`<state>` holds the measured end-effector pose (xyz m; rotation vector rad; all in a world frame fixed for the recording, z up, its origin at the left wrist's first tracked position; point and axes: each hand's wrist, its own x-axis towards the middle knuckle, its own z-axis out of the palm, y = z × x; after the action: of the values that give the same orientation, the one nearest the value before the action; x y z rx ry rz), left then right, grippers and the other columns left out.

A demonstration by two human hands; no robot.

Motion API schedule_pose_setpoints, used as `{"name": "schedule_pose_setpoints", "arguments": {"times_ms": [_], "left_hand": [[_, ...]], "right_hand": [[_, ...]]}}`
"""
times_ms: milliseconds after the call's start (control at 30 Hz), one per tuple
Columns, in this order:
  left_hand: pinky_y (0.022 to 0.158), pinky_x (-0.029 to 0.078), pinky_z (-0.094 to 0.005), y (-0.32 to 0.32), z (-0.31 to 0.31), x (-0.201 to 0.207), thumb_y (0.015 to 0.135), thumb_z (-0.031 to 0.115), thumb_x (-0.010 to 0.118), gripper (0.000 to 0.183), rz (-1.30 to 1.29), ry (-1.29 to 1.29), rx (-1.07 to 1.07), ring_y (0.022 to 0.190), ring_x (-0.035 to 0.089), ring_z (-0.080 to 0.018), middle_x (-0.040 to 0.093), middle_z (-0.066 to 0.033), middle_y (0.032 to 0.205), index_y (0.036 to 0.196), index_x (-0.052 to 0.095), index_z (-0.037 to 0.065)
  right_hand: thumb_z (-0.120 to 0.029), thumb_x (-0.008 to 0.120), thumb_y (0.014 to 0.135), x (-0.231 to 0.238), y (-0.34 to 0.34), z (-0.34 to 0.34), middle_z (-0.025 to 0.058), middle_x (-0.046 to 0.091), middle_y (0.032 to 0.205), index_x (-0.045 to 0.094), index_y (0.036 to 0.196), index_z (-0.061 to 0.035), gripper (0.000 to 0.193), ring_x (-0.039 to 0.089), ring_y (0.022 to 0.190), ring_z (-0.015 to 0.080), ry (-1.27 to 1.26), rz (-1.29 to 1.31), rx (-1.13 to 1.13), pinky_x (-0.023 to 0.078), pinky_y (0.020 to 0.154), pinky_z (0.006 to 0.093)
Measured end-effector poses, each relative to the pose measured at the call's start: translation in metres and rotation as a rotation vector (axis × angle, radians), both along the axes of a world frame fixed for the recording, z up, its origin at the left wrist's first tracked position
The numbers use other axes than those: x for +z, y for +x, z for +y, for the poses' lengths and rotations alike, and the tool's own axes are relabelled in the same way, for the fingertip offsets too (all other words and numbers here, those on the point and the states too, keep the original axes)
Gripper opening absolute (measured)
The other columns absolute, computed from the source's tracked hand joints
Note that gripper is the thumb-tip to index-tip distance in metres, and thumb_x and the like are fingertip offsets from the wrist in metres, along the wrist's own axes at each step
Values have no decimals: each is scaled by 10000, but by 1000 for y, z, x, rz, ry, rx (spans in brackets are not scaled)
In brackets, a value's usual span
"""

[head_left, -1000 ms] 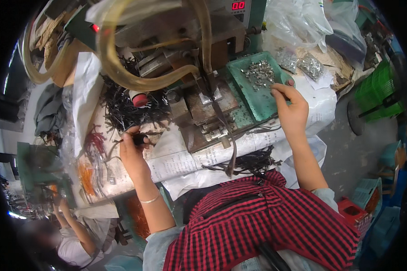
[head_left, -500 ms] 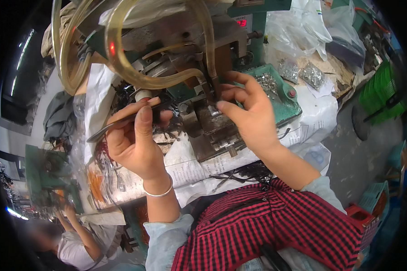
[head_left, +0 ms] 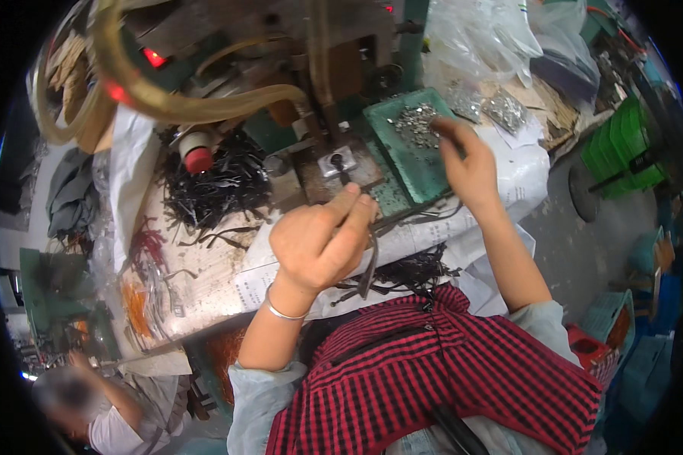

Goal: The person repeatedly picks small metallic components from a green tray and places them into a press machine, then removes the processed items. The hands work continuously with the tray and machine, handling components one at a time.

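From my place I see one black strap [head_left: 371, 265] lying on the machine block [head_left: 357, 171], with its far end at a small metal plate [head_left: 330, 164]; I cannot tell if this end is finished. Many metal bits [head_left: 419, 125] and a dark strap pile [head_left: 216, 186] remain. My left hand [head_left: 319, 236] has its fingers close together over the strap, perhaps pinching. My right hand [head_left: 469, 163] is half curled at the bits; its hold is unclear.

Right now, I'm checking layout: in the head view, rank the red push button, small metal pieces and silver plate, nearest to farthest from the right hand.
1. Small metal pieces: in the green tray, by the right hand.
2. Silver plate: left of the tray.
3. Red push button: farther left.
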<state>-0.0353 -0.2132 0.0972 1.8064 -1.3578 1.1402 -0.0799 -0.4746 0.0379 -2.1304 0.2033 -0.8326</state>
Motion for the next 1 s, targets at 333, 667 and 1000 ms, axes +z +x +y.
{"name": "schedule_pose_setpoints", "arguments": {"times_ms": [333,667,1000], "left_hand": [[528,513,-279,-5,0,7,731,-9,846,248,102,10,14,667,700,-177,773,-82,923,952,770,72],[635,562,-304,-66,122,27,802,-32,766,270,301,4,463,768,720,-227,779,-143,1072,1055,767,62],[812,513,-419,58,223,-81,744,-20,633,247,392,633,646,901,610,-308,668,-101,1045,950,746,56]], "right_hand": [[-103,754,822,-16,-18,-15,147,700,930,721,924,-19,136,672,907,331,-247,389,-79,527,826,418],[-81,669,912,-14,-15,10,163,717,939,684,967,-26,80,678,925,396,-392,375,-263,530,836,474],[-87,638,979,-8,14,20,143,768,1047,758,1133,-41,200,730,957,252,-17,233,-94,531,898,342]]}}
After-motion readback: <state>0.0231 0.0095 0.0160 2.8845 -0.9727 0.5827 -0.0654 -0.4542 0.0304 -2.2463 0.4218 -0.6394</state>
